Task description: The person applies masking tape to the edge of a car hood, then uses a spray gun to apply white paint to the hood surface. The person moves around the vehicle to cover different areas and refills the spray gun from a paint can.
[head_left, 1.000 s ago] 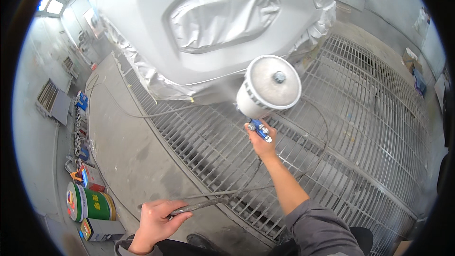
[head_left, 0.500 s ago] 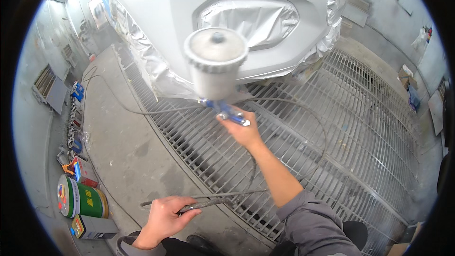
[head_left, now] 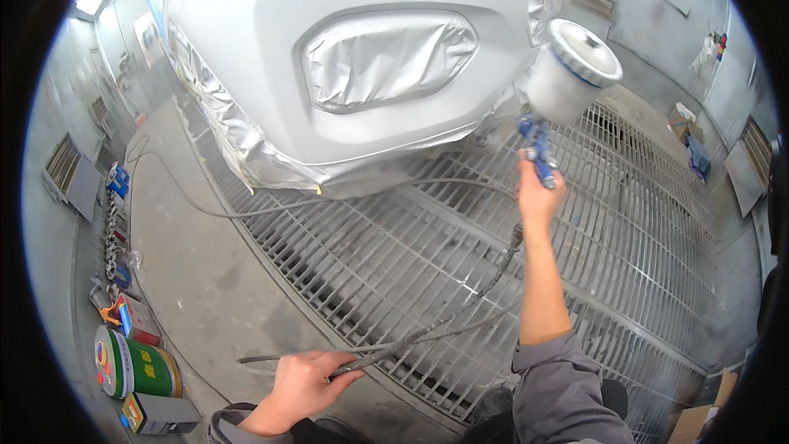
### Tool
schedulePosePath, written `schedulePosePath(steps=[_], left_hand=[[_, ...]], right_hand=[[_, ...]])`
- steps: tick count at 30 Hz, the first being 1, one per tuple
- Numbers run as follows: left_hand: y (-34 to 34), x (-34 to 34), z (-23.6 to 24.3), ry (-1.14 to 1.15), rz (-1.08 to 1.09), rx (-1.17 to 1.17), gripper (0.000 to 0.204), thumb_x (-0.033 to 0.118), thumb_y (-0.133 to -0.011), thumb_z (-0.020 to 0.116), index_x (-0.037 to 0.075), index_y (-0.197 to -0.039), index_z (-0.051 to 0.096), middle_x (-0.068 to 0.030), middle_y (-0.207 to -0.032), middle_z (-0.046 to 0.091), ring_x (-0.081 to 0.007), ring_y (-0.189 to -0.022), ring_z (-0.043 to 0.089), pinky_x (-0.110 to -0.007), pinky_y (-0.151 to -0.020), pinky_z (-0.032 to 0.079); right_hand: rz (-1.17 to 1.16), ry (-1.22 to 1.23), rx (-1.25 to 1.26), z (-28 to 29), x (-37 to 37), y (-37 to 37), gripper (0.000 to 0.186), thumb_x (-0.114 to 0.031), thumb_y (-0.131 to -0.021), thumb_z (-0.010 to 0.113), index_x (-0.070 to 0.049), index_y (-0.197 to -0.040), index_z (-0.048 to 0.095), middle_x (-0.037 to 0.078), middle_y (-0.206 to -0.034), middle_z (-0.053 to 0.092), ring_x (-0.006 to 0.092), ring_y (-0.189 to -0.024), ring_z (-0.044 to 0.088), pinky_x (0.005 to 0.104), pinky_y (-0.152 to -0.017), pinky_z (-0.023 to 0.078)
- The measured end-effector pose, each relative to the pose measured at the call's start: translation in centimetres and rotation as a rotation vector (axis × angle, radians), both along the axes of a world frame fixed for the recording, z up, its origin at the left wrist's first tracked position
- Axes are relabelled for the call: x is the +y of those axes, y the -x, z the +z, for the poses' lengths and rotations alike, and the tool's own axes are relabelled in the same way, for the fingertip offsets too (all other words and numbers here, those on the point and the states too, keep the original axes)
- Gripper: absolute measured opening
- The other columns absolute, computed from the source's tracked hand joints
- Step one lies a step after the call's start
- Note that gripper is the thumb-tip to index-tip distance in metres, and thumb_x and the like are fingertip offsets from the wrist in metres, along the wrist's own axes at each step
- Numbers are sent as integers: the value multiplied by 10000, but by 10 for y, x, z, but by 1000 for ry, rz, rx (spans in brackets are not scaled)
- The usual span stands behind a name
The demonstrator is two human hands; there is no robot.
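My right hand grips a spray gun with a blue body and a large white cup on top, held up by the lower right corner of a white vehicle panel. A recessed shape in that panel is covered with crinkled silver masking, and more wrinkled masking hangs round the panel's edges. My left hand is closed on a grey hose low in the picture; the hose runs up toward the gun. The gun and cup are slightly blurred.
Metal floor grating lies under the vehicle, beside a concrete strip crossed by a loose hose. Along the left wall stand a green drum, a grey can and several smaller containers. Cardboard boxes lie by the right wall.
The spray gun swung left across the panel, then far to the right in my right hand, to beside the panel's corner. My left hand has shifted slightly rightward, still on the hose.
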State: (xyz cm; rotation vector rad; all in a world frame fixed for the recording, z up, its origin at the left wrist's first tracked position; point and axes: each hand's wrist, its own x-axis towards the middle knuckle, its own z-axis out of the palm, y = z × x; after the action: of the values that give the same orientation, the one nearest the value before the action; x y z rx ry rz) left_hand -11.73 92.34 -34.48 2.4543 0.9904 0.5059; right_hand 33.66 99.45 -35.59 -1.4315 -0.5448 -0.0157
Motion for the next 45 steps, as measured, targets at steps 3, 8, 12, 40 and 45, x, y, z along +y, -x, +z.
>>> schedulePosePath(steps=[3, 8, 12, 40, 45], left_hand=[[-4, 2, -5, -4, -23, 55, 236, 311, -834, 861, 132, -973, 797, -52, -793, 752, -239, -656, 710, -360, -555, 540], [-16, 6, -8, 28, -46, 114, 261, 302, -829, 873, 112, -993, 799, -66, -800, 748, -264, -673, 708, -369, -593, 555], [-19, 9, -12, 87, -30, 141, 269, 348, -853, 844, 128, -1000, 800, -54, -798, 755, -259, -686, 718, -385, -589, 556], [-125, -66, 177, 440, 19, 379, 345, 422, -940, 747, 116, -1098, 768, -153, -887, 755, -394, -849, 722, -486, -717, 561], [-285, -123, 254, 761, 0, 269, 315, 365, -995, 666, 103, -1148, 752, -172, -975, 757, -399, -870, 720, -505, -731, 555]], right_hand=[[253, -34, -103, -2, 16, 58, 220, -157, -924, 816, -29, -1100, 783, -7, -752, 715, 47, -684, 600, 262, -608, 486], [782, -69, -169, 16, 33, 155, 336, -178, -892, 836, -116, -1218, 781, 10, -744, 714, 78, -645, 612, 283, -613, 485], [1142, 16, -150, 30, 43, 164, 349, -194, -894, 840, -62, -1209, 768, 40, -826, 748, 50, -745, 598, 286, -696, 521], [217, 228, 553, 205, -150, -137, 193, -187, -974, 773, -3, -954, 720, 4, -653, 628, 62, -572, 554, 263, -522, 421], [274, 470, 264, 227, -193, -211, 220, -159, -929, 812, 25, -904, 692, 52, -678, 676, 89, -593, 591, 294, -560, 467]])
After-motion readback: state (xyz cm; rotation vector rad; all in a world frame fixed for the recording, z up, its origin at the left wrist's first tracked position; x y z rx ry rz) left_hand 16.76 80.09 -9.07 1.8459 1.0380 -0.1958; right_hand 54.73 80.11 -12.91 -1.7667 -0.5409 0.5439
